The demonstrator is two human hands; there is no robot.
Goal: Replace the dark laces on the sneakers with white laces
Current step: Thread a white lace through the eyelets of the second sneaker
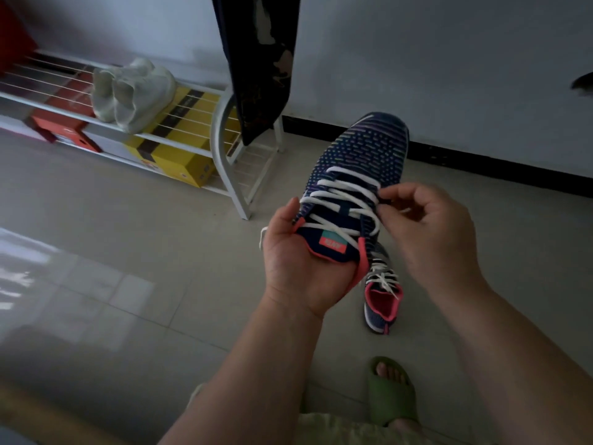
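The left hand [298, 261] cupped the heel end of a navy knit sneaker [356, 184] from below, thumb lying up along its side, toe raised toward the wall. White laces [340, 200] crossed the sneaker's eyelets in several rows. The right hand [426, 232] pinched a stretch of white lace at the sneaker's right edge between thumb and curled fingers. A second sneaker [383, 300], also strung with white lace, stood on the tiled floor [160, 252] directly beneath the held one. A foot in a green slipper [391, 390] rested nearer the viewer. To the left stood a white shoe rack [224, 149] bearing 1 pair of white shoes [131, 91], with yellow boxes [179, 146] on its lower shelf.
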